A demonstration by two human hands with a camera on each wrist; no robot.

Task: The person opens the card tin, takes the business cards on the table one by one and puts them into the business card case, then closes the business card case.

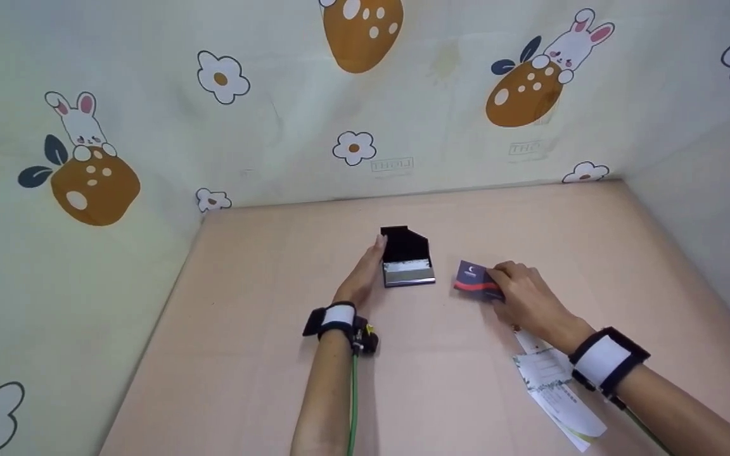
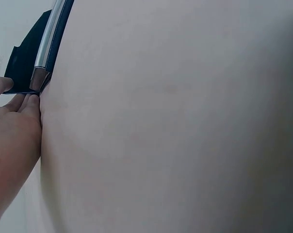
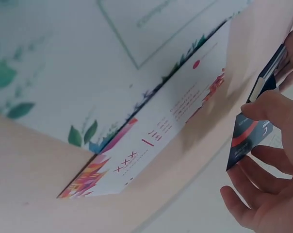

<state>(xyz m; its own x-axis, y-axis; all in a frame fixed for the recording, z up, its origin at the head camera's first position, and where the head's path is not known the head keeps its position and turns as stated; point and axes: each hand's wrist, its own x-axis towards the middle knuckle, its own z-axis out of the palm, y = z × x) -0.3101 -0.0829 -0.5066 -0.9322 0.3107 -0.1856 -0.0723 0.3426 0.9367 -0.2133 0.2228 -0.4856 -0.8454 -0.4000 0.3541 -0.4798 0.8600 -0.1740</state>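
Presently, left hand [image 1: 358,278]: rests on the table beside the open card case, fingers straight, fingertips touching the case's left edge; nothing is gripped.
Right hand [image 1: 526,297]: fingers curled round a small stack of dark cards, thumb pinching on top, seen close in the right wrist view.
Card case [image 1: 408,258]: black, lid standing open toward the back wall, a silvery band across its front part; it lies near the middle of the table, just right of the left hand and apart from the cards.
Cards [image 1: 476,278]: navy with a red curved stripe and a small white emblem, lying low over the table to the right of the case, partly covered by the right hand.
Other cards and leaflets [image 1: 558,392]: pale papers with green leaf prints lie under and behind the right wrist; one [image 3: 151,141] bears "XXX" in red and colourful corner shapes, the finer print too small to read.
Table [image 1: 263,354]: pale pink surface.
Backdrop [image 1: 352,114]: cloth with rabbits, flowers and brown spotted shapes, hanging behind and at both sides.
In the way: nothing lies between case and cards.
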